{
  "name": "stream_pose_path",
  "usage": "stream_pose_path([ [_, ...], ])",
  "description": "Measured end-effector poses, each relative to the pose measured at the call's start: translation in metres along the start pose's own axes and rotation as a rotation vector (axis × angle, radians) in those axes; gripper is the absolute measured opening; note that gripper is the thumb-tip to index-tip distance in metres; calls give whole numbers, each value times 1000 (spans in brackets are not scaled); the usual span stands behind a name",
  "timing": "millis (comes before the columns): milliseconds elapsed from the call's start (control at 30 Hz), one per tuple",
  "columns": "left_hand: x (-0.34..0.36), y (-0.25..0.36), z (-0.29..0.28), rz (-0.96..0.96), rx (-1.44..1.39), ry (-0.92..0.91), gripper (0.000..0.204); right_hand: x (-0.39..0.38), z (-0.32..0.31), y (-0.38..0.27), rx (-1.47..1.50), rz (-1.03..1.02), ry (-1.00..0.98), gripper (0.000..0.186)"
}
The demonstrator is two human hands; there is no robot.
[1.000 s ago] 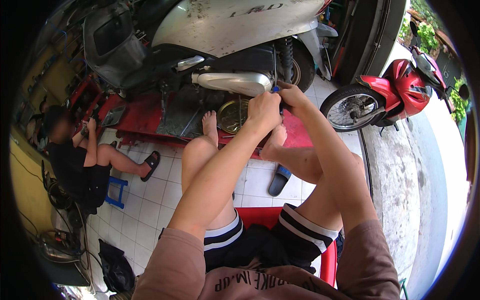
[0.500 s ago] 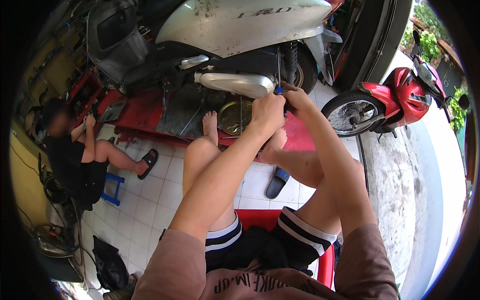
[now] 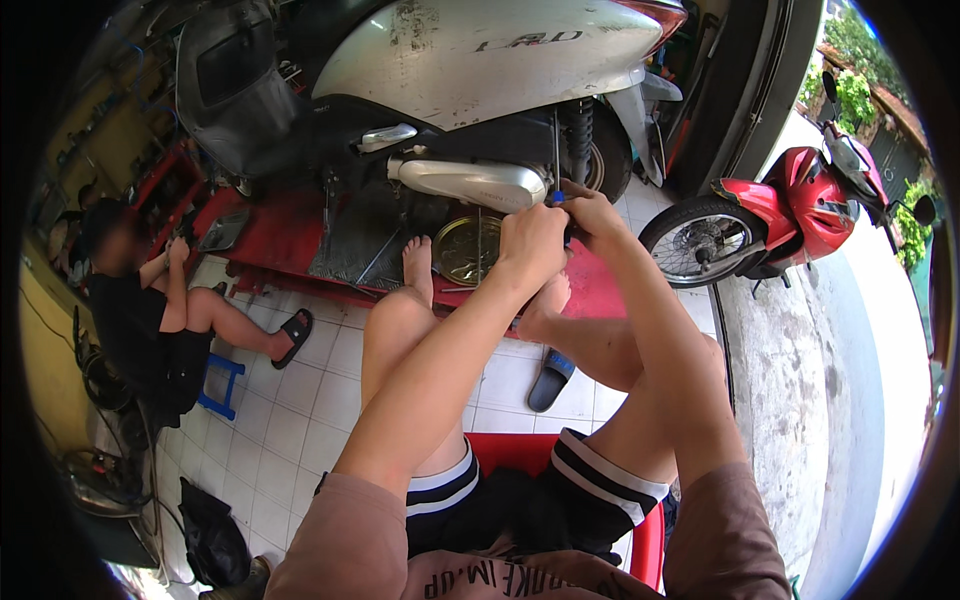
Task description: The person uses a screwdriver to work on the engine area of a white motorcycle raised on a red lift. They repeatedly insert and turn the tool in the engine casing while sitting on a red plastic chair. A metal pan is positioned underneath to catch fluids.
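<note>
A white scooter (image 3: pixel 480 60) stands on a red lift platform (image 3: pixel 280 250) in front of me. Both my hands meet at its rear, just right of the silver exhaust muffler (image 3: pixel 470 182). My left hand (image 3: pixel 532 240) is closed in a fist around something I cannot make out. My right hand (image 3: pixel 590 208) grips a tool with a blue handle (image 3: pixel 556 198), its thin metal shaft rising beside the rear shock spring (image 3: pixel 582 135). My bare feet rest on the platform by a round brass-coloured pan (image 3: pixel 468 250).
Another person (image 3: pixel 150 310) in black sits at the left on a blue stool (image 3: pixel 222 385). A red scooter (image 3: pixel 790 215) is parked at the right on concrete. A sandal (image 3: pixel 550 380) lies on the white tiles. I sit on a red seat (image 3: pixel 500 455).
Both hands have stayed together at the scooter's rear, shifting slightly as the view tilted down; the person at the left lowered their arms a little.
</note>
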State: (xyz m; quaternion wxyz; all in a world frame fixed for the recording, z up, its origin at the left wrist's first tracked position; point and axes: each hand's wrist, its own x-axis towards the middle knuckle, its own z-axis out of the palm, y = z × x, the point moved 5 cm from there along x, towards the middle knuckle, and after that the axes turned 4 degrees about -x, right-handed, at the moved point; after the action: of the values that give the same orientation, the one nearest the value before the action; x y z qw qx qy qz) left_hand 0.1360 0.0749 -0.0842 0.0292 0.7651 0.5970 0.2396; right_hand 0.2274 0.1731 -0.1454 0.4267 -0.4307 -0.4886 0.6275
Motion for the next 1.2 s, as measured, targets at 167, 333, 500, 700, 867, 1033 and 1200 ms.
stream_pose_path([
  [167, 1, 5, -2, -1, -11, -5, 36, 2, -5, -1, -30, 2, 2, 64],
  [333, -1, 7, -4, -7, -20, -1, 33, 3, -5, 1, -37, -19, -16, 65],
  [500, -1, 2, -4, -3, -34, 16, 31, -2, 1, -3, -64, -8, 8, 58],
  [700, -4, 7, -5, 8, -29, 12, 32, 4, -5, 3, -37, -16, -4, 64],
  [867, -1, -2, 4, 31, 32, 38, 33, 0, 0, 0, -56, -25, 13, 64],
  [1033, 1, 1, 2, 17, 0, 21, 32, 5, -5, 0, -48, -31, 0, 64],
  [1200, -3, 4, -4, 11, -61, 45, 28, 2, -3, -4, -39, -35, -2, 58],
])
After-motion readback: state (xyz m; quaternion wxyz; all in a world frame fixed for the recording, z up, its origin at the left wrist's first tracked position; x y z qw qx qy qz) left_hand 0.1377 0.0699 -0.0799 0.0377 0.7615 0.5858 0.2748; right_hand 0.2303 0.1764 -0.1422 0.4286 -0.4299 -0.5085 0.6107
